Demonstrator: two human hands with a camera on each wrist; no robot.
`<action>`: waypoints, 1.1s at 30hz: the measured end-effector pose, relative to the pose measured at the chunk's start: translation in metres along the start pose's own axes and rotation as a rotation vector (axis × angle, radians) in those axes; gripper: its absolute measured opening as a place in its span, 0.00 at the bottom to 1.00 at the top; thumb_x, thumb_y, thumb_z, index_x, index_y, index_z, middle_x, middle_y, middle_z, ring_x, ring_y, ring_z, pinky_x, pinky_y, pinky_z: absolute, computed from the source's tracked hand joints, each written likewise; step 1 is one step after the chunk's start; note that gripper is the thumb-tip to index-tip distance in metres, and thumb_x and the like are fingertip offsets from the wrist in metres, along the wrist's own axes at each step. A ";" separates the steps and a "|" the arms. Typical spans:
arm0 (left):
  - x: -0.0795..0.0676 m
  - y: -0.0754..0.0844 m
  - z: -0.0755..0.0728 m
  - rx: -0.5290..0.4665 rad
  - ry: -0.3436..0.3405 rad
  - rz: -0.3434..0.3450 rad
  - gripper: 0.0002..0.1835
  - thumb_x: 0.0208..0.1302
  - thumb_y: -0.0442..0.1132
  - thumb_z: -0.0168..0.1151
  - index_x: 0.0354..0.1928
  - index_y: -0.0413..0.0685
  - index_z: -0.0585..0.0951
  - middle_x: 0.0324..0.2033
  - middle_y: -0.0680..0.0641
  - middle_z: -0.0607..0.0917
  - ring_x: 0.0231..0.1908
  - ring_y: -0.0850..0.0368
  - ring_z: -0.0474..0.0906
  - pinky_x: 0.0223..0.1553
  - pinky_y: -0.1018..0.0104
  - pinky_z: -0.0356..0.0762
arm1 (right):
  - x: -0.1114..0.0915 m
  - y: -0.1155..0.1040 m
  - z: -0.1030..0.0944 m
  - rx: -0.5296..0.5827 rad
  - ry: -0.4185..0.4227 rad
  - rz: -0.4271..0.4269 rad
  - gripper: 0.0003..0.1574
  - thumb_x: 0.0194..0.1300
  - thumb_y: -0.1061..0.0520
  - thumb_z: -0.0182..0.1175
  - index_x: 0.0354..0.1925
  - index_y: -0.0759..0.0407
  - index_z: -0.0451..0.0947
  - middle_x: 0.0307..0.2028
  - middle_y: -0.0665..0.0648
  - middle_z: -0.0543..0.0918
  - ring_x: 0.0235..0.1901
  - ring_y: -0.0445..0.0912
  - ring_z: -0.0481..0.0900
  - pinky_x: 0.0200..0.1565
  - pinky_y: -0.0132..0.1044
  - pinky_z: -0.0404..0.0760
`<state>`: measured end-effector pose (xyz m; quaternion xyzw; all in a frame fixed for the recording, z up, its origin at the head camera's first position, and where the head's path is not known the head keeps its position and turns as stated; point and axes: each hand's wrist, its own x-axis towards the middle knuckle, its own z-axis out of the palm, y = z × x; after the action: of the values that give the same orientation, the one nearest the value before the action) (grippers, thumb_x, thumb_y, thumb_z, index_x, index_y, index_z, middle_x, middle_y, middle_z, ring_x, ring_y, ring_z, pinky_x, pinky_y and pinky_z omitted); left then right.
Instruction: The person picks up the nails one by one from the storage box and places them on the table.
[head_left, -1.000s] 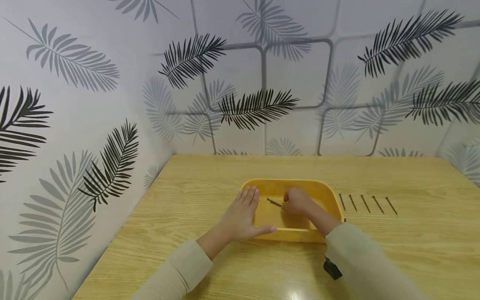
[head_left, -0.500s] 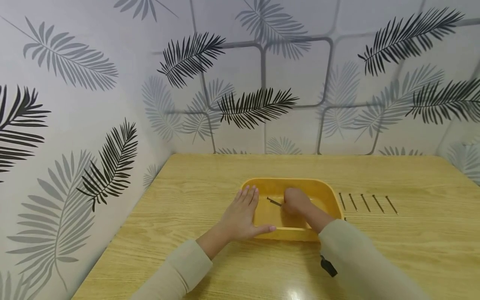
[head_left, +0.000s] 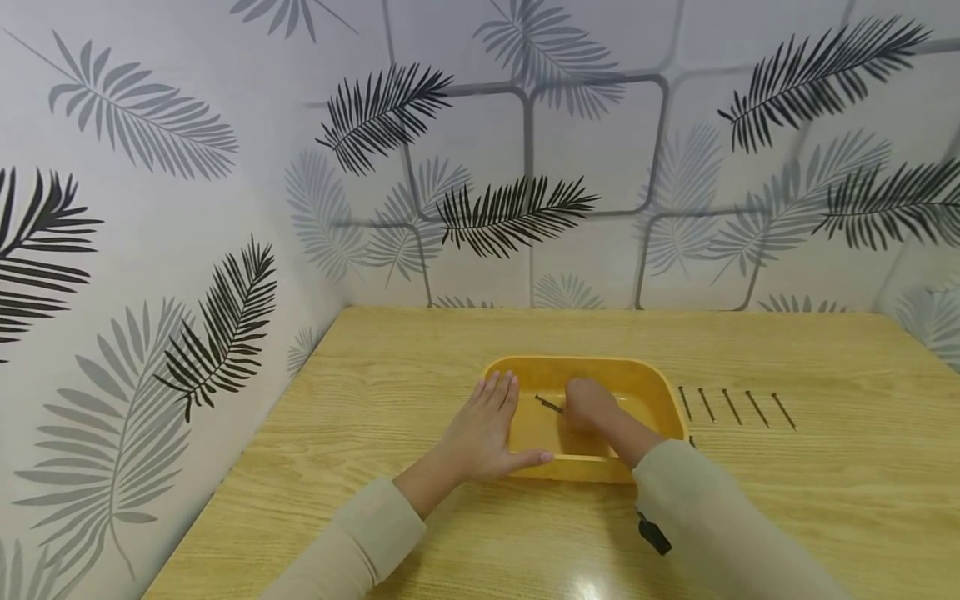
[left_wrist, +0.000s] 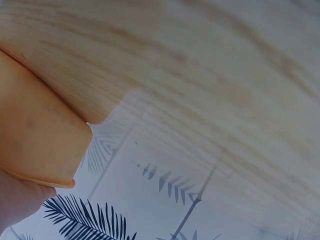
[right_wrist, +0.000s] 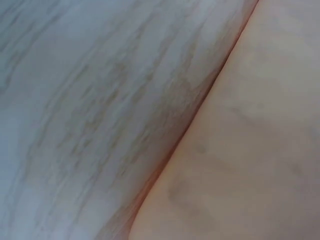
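Note:
My left hand (head_left: 480,433) lies with straight fingers over the left end of a yellow plastic tray (head_left: 577,468), its thumb along the front rim. The left wrist view has the tray's outer wall (left_wrist: 45,115) and a bit of that hand (left_wrist: 20,202). Down inside the tray is my right hand (head_left: 588,406), fingers curled, their tips hidden. From beneath it a thin dark nail or screw (head_left: 550,404) sticks out leftward; a second may lie against it. Whether the fingers pinch it cannot be told. The right wrist view shows only the tray wall (right_wrist: 250,130) and table, blurred.
Right of the tray several similar dark nails or screws (head_left: 731,407) lie in a spaced row on the wood-grain table (head_left: 847,492). Another one (head_left: 692,443) shows partly by the tray's right end. A leaf-patterned wall (head_left: 585,267) stands behind the table.
The right forearm and its sleeve have shifted slightly left, while the right hand has stayed in almost the same spot. Left hand, tray and the row on the table have not moved.

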<state>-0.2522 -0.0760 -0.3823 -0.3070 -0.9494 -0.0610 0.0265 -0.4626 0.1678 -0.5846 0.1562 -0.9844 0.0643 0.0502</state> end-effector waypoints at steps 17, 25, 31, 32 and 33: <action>0.000 0.001 0.000 0.003 -0.008 -0.005 0.55 0.58 0.72 0.45 0.71 0.35 0.46 0.72 0.38 0.47 0.72 0.44 0.40 0.72 0.53 0.41 | -0.017 -0.005 -0.028 0.036 -0.174 0.033 0.05 0.55 0.60 0.51 0.25 0.60 0.72 0.23 0.56 0.72 0.21 0.48 0.66 0.23 0.41 0.69; 0.000 0.000 0.001 -0.001 0.001 0.002 0.55 0.58 0.72 0.46 0.71 0.33 0.47 0.72 0.37 0.48 0.72 0.44 0.40 0.72 0.52 0.42 | 0.007 0.029 0.017 0.013 -0.093 0.011 0.08 0.52 0.59 0.53 0.18 0.53 0.68 0.19 0.52 0.69 0.18 0.46 0.63 0.19 0.37 0.65; 0.000 0.000 0.001 0.001 0.000 0.003 0.55 0.58 0.71 0.46 0.71 0.33 0.47 0.72 0.37 0.47 0.72 0.44 0.40 0.72 0.52 0.42 | -0.026 0.003 -0.030 0.014 -0.017 -0.061 0.10 0.53 0.60 0.52 0.17 0.56 0.70 0.18 0.53 0.69 0.19 0.47 0.63 0.21 0.40 0.67; 0.000 0.000 0.000 0.000 0.000 0.002 0.55 0.58 0.71 0.46 0.71 0.33 0.47 0.72 0.37 0.47 0.72 0.44 0.40 0.72 0.52 0.42 | -0.030 0.000 -0.036 0.016 -0.004 -0.071 0.11 0.54 0.60 0.52 0.16 0.55 0.69 0.18 0.52 0.68 0.18 0.46 0.62 0.21 0.39 0.67; 0.000 0.000 0.000 0.000 -0.001 0.002 0.55 0.58 0.71 0.46 0.71 0.33 0.47 0.72 0.37 0.47 0.72 0.44 0.40 0.72 0.52 0.42 | -0.033 -0.002 -0.040 0.042 0.002 -0.076 0.14 0.54 0.60 0.52 0.14 0.54 0.68 0.17 0.51 0.67 0.18 0.45 0.61 0.21 0.38 0.67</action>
<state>-0.2519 -0.0760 -0.3826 -0.3078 -0.9491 -0.0609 0.0261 -0.4276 0.1818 -0.5487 0.1946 -0.9760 0.0832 0.0503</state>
